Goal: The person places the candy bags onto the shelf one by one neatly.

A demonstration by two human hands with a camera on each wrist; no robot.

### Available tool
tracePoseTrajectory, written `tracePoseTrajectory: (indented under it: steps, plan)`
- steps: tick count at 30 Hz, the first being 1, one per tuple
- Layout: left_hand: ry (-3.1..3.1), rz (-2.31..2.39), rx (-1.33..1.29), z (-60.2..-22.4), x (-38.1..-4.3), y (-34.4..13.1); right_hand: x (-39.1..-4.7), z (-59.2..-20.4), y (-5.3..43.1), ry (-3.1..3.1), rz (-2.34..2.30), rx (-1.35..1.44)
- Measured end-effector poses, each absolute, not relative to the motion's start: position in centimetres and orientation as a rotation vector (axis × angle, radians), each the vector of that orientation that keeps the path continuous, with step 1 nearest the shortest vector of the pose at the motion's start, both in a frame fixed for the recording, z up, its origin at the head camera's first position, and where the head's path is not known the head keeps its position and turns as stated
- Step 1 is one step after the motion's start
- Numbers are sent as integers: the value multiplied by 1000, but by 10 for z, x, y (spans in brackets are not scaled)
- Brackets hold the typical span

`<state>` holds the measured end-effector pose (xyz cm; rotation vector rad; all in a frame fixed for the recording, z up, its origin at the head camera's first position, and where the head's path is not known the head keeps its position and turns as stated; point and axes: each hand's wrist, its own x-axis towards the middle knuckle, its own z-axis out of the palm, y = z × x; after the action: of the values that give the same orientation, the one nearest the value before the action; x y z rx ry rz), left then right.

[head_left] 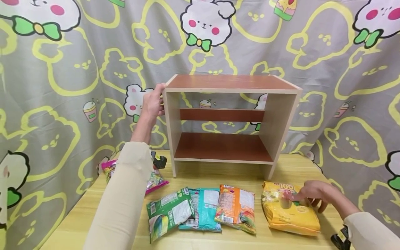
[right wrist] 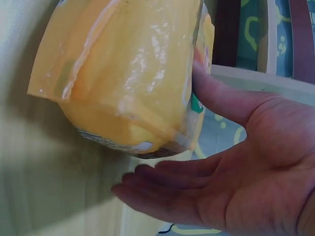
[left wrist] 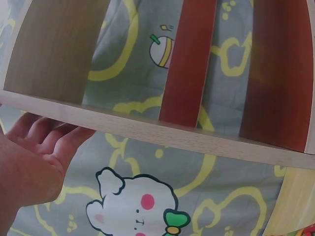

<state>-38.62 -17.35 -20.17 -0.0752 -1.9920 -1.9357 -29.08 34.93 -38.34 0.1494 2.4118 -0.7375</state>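
Note:
A small wooden shelf (head_left: 231, 83) with a brown top and two brown boards stands at the back of the yellow table (head_left: 218, 177). My left hand (head_left: 153, 102) grips its upper left side panel; the left wrist view shows the fingers (left wrist: 47, 130) lying behind the pale panel edge (left wrist: 162, 130). My right hand (head_left: 312, 196) hovers over a yellow snack bag (head_left: 289, 215) at the front right. In the right wrist view the thumb (right wrist: 216, 98) touches the edge of the yellow bag (right wrist: 128, 73), and the other fingers (right wrist: 162, 191) stretch out straight beside it.
A green bag (head_left: 168, 211), a teal bag (head_left: 203, 208) and an orange bag (head_left: 235, 206) lie in a row in front of the shelf. A pink bag (head_left: 154, 180) and a black clip (head_left: 159, 160) lie partly behind my left sleeve. A cartoon-print cloth (head_left: 62, 86) hangs all around.

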Motion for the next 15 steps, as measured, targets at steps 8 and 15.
tracePoseTrajectory:
  steps: [8,15]
  plan:
    - [-1966,-1965,-73,-201,-388,-172,-289,-401,359,2264,-880,211]
    - [-1953,-1983,-70,-202,-389,-172,-288,-407,362,2272,-909,214]
